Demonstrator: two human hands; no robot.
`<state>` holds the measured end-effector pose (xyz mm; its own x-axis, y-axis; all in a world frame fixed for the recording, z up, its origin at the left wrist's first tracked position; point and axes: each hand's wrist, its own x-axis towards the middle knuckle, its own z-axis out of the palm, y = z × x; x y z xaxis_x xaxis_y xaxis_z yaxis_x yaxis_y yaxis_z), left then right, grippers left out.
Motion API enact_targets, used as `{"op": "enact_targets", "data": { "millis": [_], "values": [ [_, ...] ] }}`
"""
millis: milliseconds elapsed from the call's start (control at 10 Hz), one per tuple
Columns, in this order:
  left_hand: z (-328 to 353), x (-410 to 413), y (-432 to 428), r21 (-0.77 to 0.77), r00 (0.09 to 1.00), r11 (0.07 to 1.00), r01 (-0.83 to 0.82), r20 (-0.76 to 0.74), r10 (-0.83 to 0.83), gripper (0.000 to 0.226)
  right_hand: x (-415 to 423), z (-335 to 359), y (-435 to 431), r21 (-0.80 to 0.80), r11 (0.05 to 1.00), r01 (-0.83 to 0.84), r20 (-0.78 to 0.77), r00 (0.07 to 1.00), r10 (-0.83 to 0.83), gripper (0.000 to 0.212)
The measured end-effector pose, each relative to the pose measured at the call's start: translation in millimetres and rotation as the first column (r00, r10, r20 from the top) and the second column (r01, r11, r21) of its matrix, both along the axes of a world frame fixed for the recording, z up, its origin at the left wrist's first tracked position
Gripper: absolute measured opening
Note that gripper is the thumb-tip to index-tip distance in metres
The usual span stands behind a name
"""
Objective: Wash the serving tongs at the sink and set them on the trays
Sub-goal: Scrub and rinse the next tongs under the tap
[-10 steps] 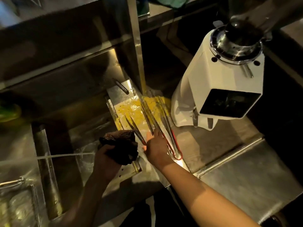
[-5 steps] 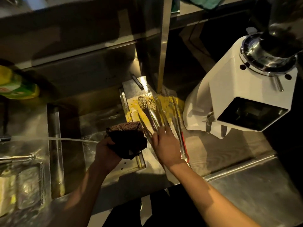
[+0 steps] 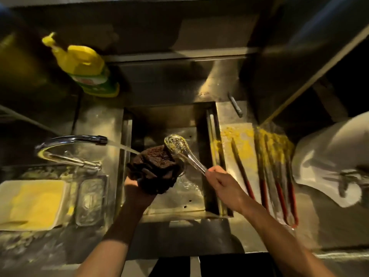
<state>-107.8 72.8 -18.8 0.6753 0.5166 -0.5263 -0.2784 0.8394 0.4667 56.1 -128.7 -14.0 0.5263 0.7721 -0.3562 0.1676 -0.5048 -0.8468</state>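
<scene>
My right hand (image 3: 223, 182) grips the handle end of metal serving tongs (image 3: 179, 147) and holds them over the sink (image 3: 165, 120), their spoon-shaped head beside the water stream. My left hand (image 3: 137, 189) holds a dark brown scouring sponge (image 3: 155, 168) just under the tongs' head, where the water lands. Several more tongs with red-tipped handles (image 3: 275, 176) lie side by side on a steel tray (image 3: 235, 136) right of the sink, on yellowish residue.
A chrome faucet (image 3: 71, 142) at left runs water into the sink. A yellow-green dish soap bottle (image 3: 85, 66) stands behind it. A yellow sponge tray (image 3: 34, 204) and a clear container (image 3: 90, 200) sit at left. A white machine (image 3: 335, 160) stands at right.
My right hand picked one pair of tongs off the tray and carried it left over the sink to the water. The view swung left, bringing the faucet and soap bottle in.
</scene>
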Motion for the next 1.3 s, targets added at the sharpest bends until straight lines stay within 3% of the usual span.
{"op": "enact_targets", "data": {
  "millis": [100,200,300,400,500,600,700,800,900,1000,1100,1200,1300],
  "values": [
    [-44,-35,45,-0.187,0.839,0.973,0.136,0.544,-0.013,0.113,-18,-4,33,-0.108,0.987,-0.121,0.159,0.978,0.137,0.050],
    [-44,-36,72,-0.048,0.958,0.995,0.092,0.276,-0.076,0.087,-24,-13,54,-0.251,0.946,-0.203,0.279,0.921,0.272,0.044],
    [-25,-38,90,-0.102,0.992,0.986,0.128,0.010,-0.128,0.055,-23,-16,82,-0.355,0.906,-0.230,0.270,0.903,0.335,0.049],
    [-18,-29,94,0.027,0.938,0.957,0.290,-0.204,-0.279,0.048,-24,-14,107,-0.404,0.854,-0.327,0.304,0.833,0.462,0.057],
    [-11,-7,90,0.104,0.894,0.948,0.302,-0.375,-0.244,0.034,-36,-18,125,-0.388,0.868,-0.309,0.345,0.825,0.448,0.060],
    [-10,1,88,0.100,0.891,0.946,0.307,-0.379,-0.250,0.065,-45,-25,132,-0.343,0.904,-0.255,0.305,0.880,0.364,0.066],
    [-14,-7,93,-0.125,0.967,0.974,0.190,-0.147,-0.208,0.042,-41,-30,126,-0.307,0.928,-0.211,0.252,0.922,0.293,0.064],
    [-21,-12,93,-0.048,0.958,0.966,0.255,-0.124,-0.259,0.037,-35,-30,119,-0.319,0.923,-0.217,0.202,0.935,0.290,0.053],
    [-20,-7,89,0.104,0.913,0.957,0.271,-0.343,-0.221,0.035,-28,-31,114,-0.349,0.899,-0.266,0.241,0.901,0.360,0.062],
    [-24,-7,94,0.292,0.837,0.883,0.367,-0.517,-0.177,0.032,-16,-28,106,-0.373,0.862,-0.343,0.267,0.850,0.454,0.062],
    [-22,-7,104,0.383,0.770,0.749,0.540,-0.585,-0.256,0.018,-11,-23,104,-0.407,0.816,-0.410,0.237,0.815,0.528,0.059],
    [-24,-9,117,0.307,0.749,0.726,0.615,-0.515,-0.417,0.042,-10,-18,113,-0.433,0.791,-0.433,0.241,0.789,0.564,0.058],
    [-26,-2,110,0.141,0.817,0.872,0.469,-0.444,-0.368,0.055,-15,-20,122,-0.424,0.810,-0.405,0.292,0.786,0.545,0.060]
  ]
}}
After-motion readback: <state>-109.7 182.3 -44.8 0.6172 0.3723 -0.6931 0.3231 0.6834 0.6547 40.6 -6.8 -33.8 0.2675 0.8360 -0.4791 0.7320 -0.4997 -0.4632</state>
